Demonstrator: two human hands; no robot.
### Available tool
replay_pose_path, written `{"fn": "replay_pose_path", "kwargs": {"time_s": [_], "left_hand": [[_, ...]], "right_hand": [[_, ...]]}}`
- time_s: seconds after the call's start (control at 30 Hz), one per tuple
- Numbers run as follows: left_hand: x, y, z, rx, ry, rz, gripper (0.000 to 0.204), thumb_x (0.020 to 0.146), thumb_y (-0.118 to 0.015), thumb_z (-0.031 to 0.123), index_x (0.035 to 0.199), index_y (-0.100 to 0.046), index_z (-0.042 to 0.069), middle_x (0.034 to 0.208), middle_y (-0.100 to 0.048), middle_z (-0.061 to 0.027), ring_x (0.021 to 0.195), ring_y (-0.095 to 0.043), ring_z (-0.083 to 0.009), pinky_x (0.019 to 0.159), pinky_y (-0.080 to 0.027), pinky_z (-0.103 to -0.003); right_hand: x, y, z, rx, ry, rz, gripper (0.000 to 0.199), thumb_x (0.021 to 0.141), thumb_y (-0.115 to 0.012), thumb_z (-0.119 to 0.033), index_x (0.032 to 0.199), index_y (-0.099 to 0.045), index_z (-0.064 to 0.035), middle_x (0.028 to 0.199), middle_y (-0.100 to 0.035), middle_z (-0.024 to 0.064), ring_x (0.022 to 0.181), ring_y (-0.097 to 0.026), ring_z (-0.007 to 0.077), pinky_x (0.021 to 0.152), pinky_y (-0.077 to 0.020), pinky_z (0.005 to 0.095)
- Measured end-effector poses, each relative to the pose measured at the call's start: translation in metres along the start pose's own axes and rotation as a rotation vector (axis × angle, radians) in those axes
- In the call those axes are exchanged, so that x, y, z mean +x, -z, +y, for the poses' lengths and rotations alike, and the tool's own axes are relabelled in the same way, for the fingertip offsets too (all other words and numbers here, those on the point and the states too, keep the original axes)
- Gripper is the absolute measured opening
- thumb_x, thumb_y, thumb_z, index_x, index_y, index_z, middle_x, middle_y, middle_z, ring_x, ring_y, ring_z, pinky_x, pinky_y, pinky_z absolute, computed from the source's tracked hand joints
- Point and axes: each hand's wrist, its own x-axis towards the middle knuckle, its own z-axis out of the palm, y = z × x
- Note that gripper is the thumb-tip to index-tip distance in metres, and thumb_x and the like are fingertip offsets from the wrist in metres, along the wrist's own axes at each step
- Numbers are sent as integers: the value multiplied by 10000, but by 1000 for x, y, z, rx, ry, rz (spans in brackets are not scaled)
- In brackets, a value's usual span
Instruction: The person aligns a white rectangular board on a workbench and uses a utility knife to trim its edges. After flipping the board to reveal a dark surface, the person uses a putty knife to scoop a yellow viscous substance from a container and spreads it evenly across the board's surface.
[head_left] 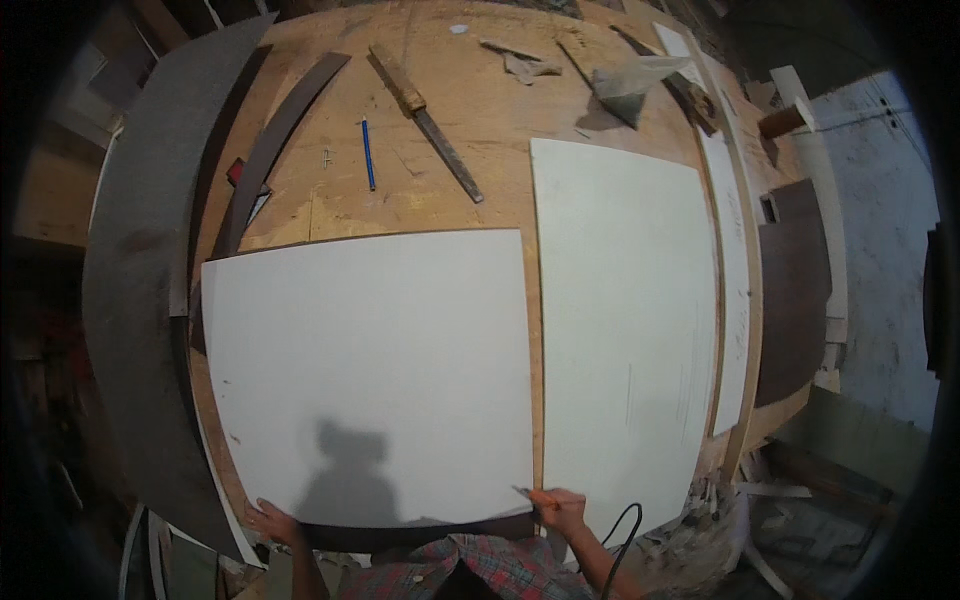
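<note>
A large white board (370,350) lies flat before me, its near edge close to my body. My left hand (272,522) grips the board at its near left corner, fingers at the edge. At the near right corner, my right hand (565,512) is closed round an orange-handled pointed tool (543,497). Its thin metal tip points left over the board's corner; the exact kind of tool is too small to tell. Beside it on the right lies a pale greenish-white panel (620,320), with a narrow gap between the two.
A wooden-handled file (445,150) and a blue pencil (368,155) lie beyond the board on the wooden table (310,215). Dark strips (150,250) run along the left. A clear bag (625,92) sits at the far right. A black cable (622,545) loops by my right forearm.
</note>
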Motion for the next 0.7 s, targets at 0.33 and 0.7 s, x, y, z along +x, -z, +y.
{"fn": "replay_pose_path", "kwargs": {"time_s": [0.33, 0.7], "left_hand": [[6, -3, 21, 60, -88, 10, 691, 1009, -429, 538, 1341, -478, -66, 1405, -457, -312, 1287, -417, -501, 1065, -332, -590], [16, -8, 32, -104, -19, -220, 784, 995, -462, 538, 1453, -382, -93, 1486, -398, -330, 1355, -412, -478, 1132, -336, -505]], "right_hand": [[-5, 6, 7, 219, 14, 142, 220, 951, -606, -287, 1102, -765, -303, 635, -639, 83, 558, -641, 258, 519, -508, 394], [-14, -4, 20, 338, -120, 47, 302, 902, -627, -438, 971, -781, -186, 783, -720, 137, 709, -702, 335, 661, -547, 464]]}}
